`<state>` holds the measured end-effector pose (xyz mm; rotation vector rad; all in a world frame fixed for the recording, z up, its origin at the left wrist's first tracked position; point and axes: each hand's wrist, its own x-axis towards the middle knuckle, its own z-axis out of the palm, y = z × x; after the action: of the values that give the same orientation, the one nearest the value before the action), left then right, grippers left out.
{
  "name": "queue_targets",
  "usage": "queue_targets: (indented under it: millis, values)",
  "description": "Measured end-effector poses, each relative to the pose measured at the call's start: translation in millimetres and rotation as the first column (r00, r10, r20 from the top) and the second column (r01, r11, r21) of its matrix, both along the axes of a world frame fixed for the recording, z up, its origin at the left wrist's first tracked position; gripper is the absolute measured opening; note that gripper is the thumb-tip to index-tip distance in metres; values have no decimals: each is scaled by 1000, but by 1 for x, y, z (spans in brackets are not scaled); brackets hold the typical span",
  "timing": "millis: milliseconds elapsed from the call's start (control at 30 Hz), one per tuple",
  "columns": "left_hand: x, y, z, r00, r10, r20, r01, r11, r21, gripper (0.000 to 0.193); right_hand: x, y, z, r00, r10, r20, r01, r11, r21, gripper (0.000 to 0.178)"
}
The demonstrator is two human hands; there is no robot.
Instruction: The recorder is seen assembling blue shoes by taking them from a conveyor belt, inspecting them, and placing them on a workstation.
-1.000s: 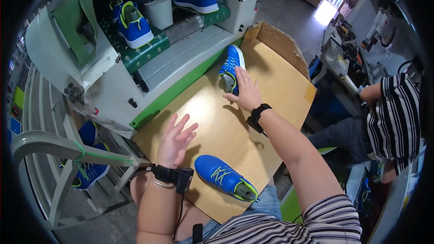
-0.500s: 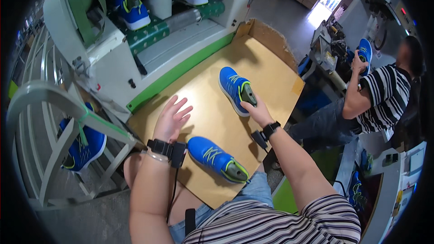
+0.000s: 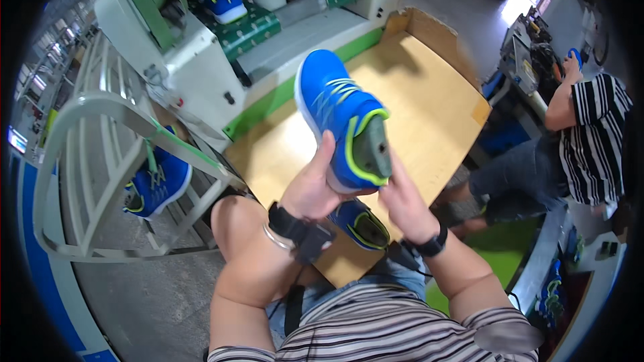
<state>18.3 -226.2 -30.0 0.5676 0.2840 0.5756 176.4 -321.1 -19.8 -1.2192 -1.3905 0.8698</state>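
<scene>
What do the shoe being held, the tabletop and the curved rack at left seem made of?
Held shoe: perhaps fabric, from its matte blue upper, though any weave is too small to see.
Tabletop: likely wood or wood-look board, smooth and tan with a glossy light patch.
Rack: probably painted metal, judging by its smooth grey bars; plastic is possible.

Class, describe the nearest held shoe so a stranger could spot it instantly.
Find the central tan board. Above it, between the left hand and right hand, is a blue shoe. Unlike the partly hidden lower shoe, it is held up and looks largest.
</scene>
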Motion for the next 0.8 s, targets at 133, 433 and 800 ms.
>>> queue_targets:
  millis: [133, 433, 800]
  values:
    - [-13, 20, 20, 989, 126, 76, -131, 989, 63, 90, 17, -33, -10, 951, 138, 277, -111, 988, -112, 98]
    - [-17, 172, 54, 832, 504, 230, -465, 861, -204, 75, 11, -69, -65, 924, 152, 351, -47, 956, -290, 83]
    - [-18, 171, 39, 856, 497, 142, -504, 863, 18, 58, 15, -66, -67, 925, 168, 341, -53, 945, -321, 82]
